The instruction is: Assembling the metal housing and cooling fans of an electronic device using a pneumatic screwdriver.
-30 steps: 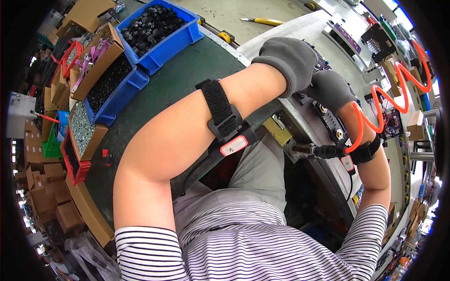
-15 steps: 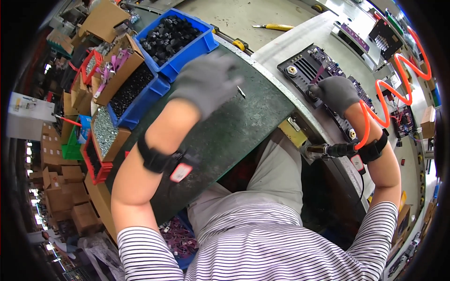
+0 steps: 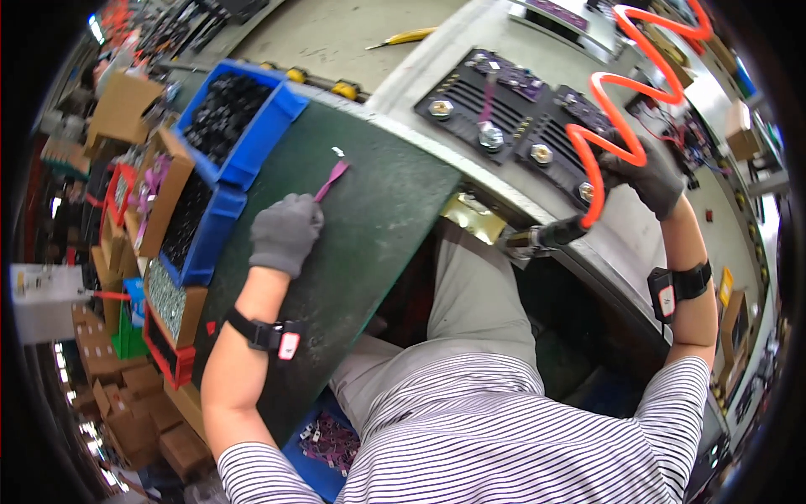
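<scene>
My left hand [image 3: 287, 233], in a grey glove, is closed on one end of a purple ribbon cable [image 3: 332, 179] above the green tabletop [image 3: 369, 202]. The cable's far end carries a small white connector. My right hand [image 3: 653, 175], also gloved, is at the right end of a black slotted fixture [image 3: 533, 134] with metal knobs and purple circuit boards. Its fingers are curled and partly hidden behind the orange coiled hose [image 3: 598, 109], so what they hold cannot be made out. Another purple strip stands up by a knob on the fixture.
Blue bins [image 3: 267, 130] of black parts line the table's left side, beside a carton of small metal pieces [image 3: 168, 294]. A yellow-handled tool [image 3: 410, 36] lies beyond the table. A hose fitting [image 3: 537, 242] sits by the front edge. A blue bin of purple cables [image 3: 329, 443] stands below.
My left hand has drawn back toward me and left and now shows a purple cable. My right hand has moved right, off the fixture's knob. The whole view has shifted.
</scene>
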`<act>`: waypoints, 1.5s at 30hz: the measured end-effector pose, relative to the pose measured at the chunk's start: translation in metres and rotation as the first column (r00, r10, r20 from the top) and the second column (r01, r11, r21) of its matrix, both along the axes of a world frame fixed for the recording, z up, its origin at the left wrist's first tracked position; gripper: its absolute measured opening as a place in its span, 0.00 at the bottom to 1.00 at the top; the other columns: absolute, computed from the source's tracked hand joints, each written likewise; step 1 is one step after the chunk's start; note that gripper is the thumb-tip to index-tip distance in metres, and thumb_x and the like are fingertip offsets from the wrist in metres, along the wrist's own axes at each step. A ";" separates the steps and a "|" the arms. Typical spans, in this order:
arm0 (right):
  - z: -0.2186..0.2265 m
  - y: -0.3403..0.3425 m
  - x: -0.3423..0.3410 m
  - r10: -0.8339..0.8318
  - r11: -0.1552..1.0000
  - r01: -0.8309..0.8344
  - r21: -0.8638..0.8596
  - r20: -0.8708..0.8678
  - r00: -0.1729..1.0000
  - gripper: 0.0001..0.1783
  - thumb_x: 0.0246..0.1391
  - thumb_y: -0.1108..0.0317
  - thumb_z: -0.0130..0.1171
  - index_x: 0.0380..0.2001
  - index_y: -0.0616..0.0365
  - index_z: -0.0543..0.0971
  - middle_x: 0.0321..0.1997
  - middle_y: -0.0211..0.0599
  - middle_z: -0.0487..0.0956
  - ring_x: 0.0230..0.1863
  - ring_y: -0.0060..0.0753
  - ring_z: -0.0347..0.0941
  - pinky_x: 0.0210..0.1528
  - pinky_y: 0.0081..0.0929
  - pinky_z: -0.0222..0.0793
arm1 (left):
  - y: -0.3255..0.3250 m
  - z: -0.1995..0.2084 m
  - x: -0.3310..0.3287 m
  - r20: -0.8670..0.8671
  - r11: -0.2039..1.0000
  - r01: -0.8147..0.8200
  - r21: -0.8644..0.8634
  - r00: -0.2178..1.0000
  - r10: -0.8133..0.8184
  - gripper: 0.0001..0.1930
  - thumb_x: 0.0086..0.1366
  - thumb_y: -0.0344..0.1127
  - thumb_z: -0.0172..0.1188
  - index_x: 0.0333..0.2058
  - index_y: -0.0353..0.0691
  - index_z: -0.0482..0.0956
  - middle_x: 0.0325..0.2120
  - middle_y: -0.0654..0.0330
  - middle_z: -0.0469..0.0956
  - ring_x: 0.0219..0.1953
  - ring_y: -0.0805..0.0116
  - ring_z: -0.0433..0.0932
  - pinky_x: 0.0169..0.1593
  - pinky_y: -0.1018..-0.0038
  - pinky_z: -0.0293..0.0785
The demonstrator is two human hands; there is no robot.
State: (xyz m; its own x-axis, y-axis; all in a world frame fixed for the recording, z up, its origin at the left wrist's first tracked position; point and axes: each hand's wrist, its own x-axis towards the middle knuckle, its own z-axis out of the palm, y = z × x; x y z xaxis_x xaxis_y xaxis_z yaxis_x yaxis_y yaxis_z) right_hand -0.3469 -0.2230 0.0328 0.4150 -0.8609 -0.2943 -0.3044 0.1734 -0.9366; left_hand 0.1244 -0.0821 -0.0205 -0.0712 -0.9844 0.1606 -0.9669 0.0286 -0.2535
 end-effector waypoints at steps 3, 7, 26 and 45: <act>-0.010 0.005 -0.038 -0.055 0.998 0.053 0.017 0.160 0.986 0.18 0.53 0.74 0.51 0.49 0.66 0.72 0.41 0.38 0.77 0.42 0.26 0.74 0.48 0.24 0.72 | -0.023 0.019 -0.032 -0.180 0.999 0.039 0.003 0.983 -0.038 0.07 0.61 0.39 0.52 0.28 0.45 0.73 0.22 0.55 0.75 0.25 0.53 0.76 0.28 0.59 0.71; -0.009 0.020 -0.052 -0.197 0.980 0.195 0.031 0.128 0.972 0.21 0.52 0.76 0.50 0.51 0.61 0.71 0.45 0.34 0.76 0.42 0.25 0.75 0.46 0.22 0.72 | -0.059 0.047 -0.101 -0.654 0.956 0.267 -0.120 0.704 -0.278 0.07 0.62 0.36 0.52 0.34 0.41 0.73 0.22 0.52 0.75 0.24 0.54 0.75 0.29 0.63 0.70; -0.011 0.040 -0.010 -0.019 0.959 -0.078 -0.274 -0.334 0.942 0.16 0.46 0.80 0.55 0.42 0.60 0.77 0.29 0.29 0.78 0.21 0.14 0.69 0.23 0.17 0.68 | -0.126 0.043 -0.268 -0.806 0.801 0.579 -0.151 0.396 -0.439 0.13 0.61 0.44 0.52 0.30 0.42 0.78 0.26 0.52 0.78 0.31 0.53 0.77 0.35 0.66 0.73; -0.002 0.034 0.002 0.062 0.991 -0.101 -0.090 -0.361 0.930 0.12 0.49 0.79 0.54 0.38 0.61 0.79 0.23 0.28 0.78 0.22 0.12 0.70 0.21 0.16 0.67 | -0.121 0.038 -0.274 -0.786 0.798 0.566 -0.208 0.389 -0.481 0.12 0.59 0.41 0.58 0.39 0.44 0.79 0.30 0.56 0.79 0.35 0.57 0.78 0.39 0.67 0.75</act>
State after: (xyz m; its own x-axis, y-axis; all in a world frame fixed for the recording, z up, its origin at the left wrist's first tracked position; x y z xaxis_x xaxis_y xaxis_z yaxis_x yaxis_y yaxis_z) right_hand -0.3450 -0.1887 0.0311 0.3694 -0.8626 -0.3456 -0.6307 0.0405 -0.7750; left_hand -0.1491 -0.2035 0.0173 -0.4681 -0.8094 0.3545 -0.5438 0.5801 0.6064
